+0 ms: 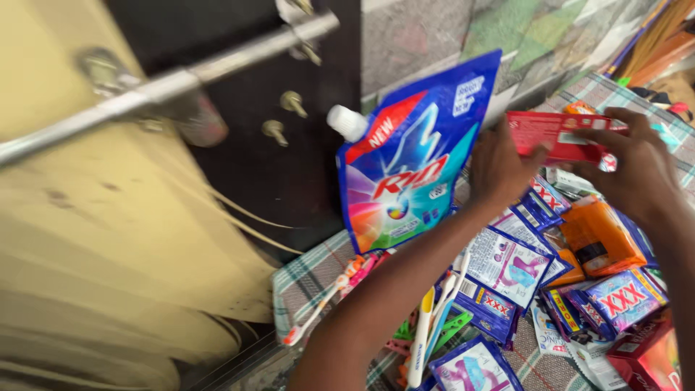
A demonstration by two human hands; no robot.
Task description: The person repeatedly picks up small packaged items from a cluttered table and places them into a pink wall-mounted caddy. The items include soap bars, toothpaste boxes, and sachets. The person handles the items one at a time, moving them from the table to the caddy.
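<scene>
Both my hands hold a flat red box [554,135] above a heap of goods. My left hand [498,168] grips its left end, my right hand [637,170] covers its right end. A large blue spouted pouch [409,156] with a white cap stands upright just left of my left hand, leaning against the dark door. Below my arms lie blue and white sachets [507,269], orange packets [599,239] and several toothbrushes [423,334].
A checked cloth [300,284] carries the goods on the floor. A dark door [246,145] with a metal bolt bar [181,76] and a yellow wall [79,239] stand at left. Broom sticks [655,40] lean at top right.
</scene>
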